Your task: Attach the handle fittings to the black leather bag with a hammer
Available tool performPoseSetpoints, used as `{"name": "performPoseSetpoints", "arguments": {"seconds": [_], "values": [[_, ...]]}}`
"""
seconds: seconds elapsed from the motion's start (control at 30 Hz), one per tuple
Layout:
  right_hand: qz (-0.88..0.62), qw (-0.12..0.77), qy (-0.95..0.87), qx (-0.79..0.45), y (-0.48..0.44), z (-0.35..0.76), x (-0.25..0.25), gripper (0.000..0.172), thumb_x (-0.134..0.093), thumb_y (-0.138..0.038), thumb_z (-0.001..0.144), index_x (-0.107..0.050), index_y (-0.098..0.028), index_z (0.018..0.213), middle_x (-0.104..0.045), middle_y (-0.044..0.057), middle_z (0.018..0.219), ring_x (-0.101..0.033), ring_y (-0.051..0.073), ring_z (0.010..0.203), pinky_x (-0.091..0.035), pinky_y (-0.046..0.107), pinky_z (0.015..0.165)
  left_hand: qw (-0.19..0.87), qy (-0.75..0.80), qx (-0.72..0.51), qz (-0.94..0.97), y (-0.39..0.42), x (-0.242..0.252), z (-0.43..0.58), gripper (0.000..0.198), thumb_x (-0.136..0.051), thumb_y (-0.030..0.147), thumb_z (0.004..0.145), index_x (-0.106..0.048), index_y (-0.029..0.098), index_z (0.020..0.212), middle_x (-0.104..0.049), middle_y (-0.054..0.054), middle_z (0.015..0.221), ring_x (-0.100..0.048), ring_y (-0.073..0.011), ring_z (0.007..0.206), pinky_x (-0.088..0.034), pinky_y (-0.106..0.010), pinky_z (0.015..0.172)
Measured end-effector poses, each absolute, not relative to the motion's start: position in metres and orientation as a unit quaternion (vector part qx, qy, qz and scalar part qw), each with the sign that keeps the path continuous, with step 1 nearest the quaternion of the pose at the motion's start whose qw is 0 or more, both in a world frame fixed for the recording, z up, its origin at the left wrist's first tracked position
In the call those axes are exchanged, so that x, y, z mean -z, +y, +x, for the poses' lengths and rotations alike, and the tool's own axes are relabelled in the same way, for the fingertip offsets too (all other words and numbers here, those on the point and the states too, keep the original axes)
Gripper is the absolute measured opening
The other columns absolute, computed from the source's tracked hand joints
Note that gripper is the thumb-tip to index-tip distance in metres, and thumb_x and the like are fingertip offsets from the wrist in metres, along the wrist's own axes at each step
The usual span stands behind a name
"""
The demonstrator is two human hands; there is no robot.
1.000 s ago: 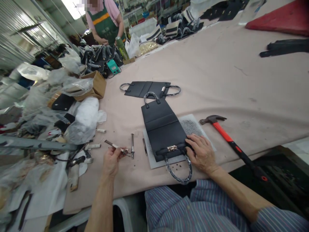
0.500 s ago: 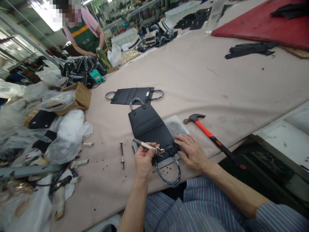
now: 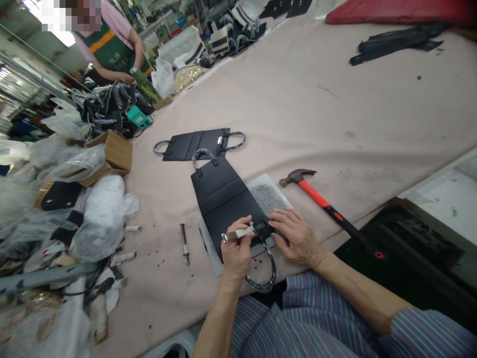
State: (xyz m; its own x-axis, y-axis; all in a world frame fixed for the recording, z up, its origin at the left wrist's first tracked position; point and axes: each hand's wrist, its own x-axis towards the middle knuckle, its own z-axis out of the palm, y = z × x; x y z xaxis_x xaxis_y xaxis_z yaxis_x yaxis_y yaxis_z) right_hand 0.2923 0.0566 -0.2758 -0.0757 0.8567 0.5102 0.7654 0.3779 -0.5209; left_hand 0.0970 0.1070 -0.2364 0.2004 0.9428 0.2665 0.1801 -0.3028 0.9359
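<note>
My left hand (image 3: 238, 251) is closed around a metal punch (image 3: 237, 233) wrapped in white tape. The punch leans, its lower tip near the handle tab of a black bag panel (image 3: 229, 191); I cannot tell whether it touches. My right hand (image 3: 294, 233) lies with fingers stretched out and fingertips at the panel's right edge. A patterned rope handle (image 3: 272, 273) loops from the panel's near end. Beneath the panel is a pale board with a speckled grey surface (image 3: 267, 195). A claw hammer (image 3: 322, 201) with a red and black handle lies right of my right hand.
Another black bag panel (image 3: 196, 144) lies farther back. Left of the board is a metal rod tool (image 3: 185, 243). Plastic bags (image 3: 100, 219) and a cardboard box (image 3: 118, 151) crowd the left side. A person in a green apron (image 3: 115, 47) stands at the far left.
My left hand has moved right toward the handle tab, and the punch has swung from lying nearly sideways to a steeper tilt. My right hand stays at the panel's edge. The view has shifted slightly.
</note>
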Motion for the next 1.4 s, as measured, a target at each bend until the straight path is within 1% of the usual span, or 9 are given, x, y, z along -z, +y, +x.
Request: {"name": "performPoseSetpoints", "arguments": {"seconds": [0.23, 0.57, 0.8, 1.1, 1.3, 1.4], "values": [[-0.557, 0.393, -0.729, -0.066, 0.0568, 0.2923, 0.2759, 0.028, -0.055, -0.019, 0.092, -0.067, -0.020, 0.118, -0.068, 0.010, 0.129, -0.057, 0.029, 0.129, -0.040, 0.052, 0.114, 0.395, 0.410, -0.442, 0.693, 0.1080, 0.2347, 0.1018, 0.007, -0.069, 0.018, 0.091, -0.066, 0.019, 0.097, -0.076, -0.009, 0.115, -0.072, -0.0240, 0.111, -0.057, -0.046, 0.102], [-0.556, 0.399, -0.726, -0.066, 0.0567, 0.2927, 0.2743, 0.028, -0.056, -0.018, 0.092, -0.067, -0.019, 0.117, -0.068, 0.010, 0.128, -0.057, 0.030, 0.129, -0.040, 0.052, 0.113, 0.409, 0.395, -0.435, 0.699, 0.1102, 0.2359, 0.1040, 0.007, -0.069, 0.015, 0.090, -0.067, 0.019, 0.096, -0.076, -0.009, 0.114, -0.073, -0.0232, 0.110, -0.058, -0.044, 0.102], [-0.546, 0.411, -0.727, -0.067, 0.0570, 0.2924, 0.2750, 0.027, -0.056, -0.017, 0.092, -0.065, -0.016, 0.118, -0.068, 0.011, 0.127, -0.057, 0.030, 0.127, -0.041, 0.054, 0.111, 0.397, 0.391, -0.434, 0.708, 0.1106, 0.2378, 0.1044, 0.008, -0.069, 0.013, 0.089, -0.067, 0.019, 0.093, -0.076, -0.008, 0.113, -0.072, -0.0226, 0.110, -0.058, -0.044, 0.102], [-0.547, 0.412, -0.726, -0.066, 0.0570, 0.2926, 0.2753, 0.026, -0.055, -0.018, 0.094, -0.064, -0.017, 0.118, -0.068, 0.011, 0.127, -0.057, 0.031, 0.126, -0.041, 0.055, 0.110, 0.384, 0.417, -0.431, 0.702, 0.1106, 0.2355, 0.1046, 0.009, -0.070, 0.013, 0.089, -0.067, 0.020, 0.095, -0.076, -0.008, 0.113, -0.073, -0.0227, 0.109, -0.058, -0.044, 0.101], [-0.546, 0.416, -0.725, -0.063, 0.0569, 0.2925, 0.2751, 0.026, -0.055, -0.018, 0.094, -0.065, -0.016, 0.118, -0.068, 0.011, 0.127, -0.057, 0.031, 0.126, -0.041, 0.055, 0.110, 0.386, 0.421, -0.429, 0.700, 0.1118, 0.2390, 0.1036, 0.011, -0.070, 0.014, 0.090, -0.067, 0.020, 0.099, -0.076, -0.008, 0.112, -0.073, -0.0223, 0.108, -0.059, -0.042, 0.099], [-0.546, 0.417, -0.724, -0.063, 0.0570, 0.2925, 0.2747, 0.026, -0.055, -0.018, 0.094, -0.065, -0.016, 0.118, -0.068, 0.011, 0.127, -0.057, 0.031, 0.126, -0.041, 0.055, 0.110, 0.379, 0.408, -0.419, 0.717, 0.1131, 0.2390, 0.1029, 0.009, -0.069, 0.014, 0.090, -0.067, 0.020, 0.096, -0.076, -0.008, 0.113, -0.073, -0.0223, 0.108, -0.059, -0.042, 0.100]]}}
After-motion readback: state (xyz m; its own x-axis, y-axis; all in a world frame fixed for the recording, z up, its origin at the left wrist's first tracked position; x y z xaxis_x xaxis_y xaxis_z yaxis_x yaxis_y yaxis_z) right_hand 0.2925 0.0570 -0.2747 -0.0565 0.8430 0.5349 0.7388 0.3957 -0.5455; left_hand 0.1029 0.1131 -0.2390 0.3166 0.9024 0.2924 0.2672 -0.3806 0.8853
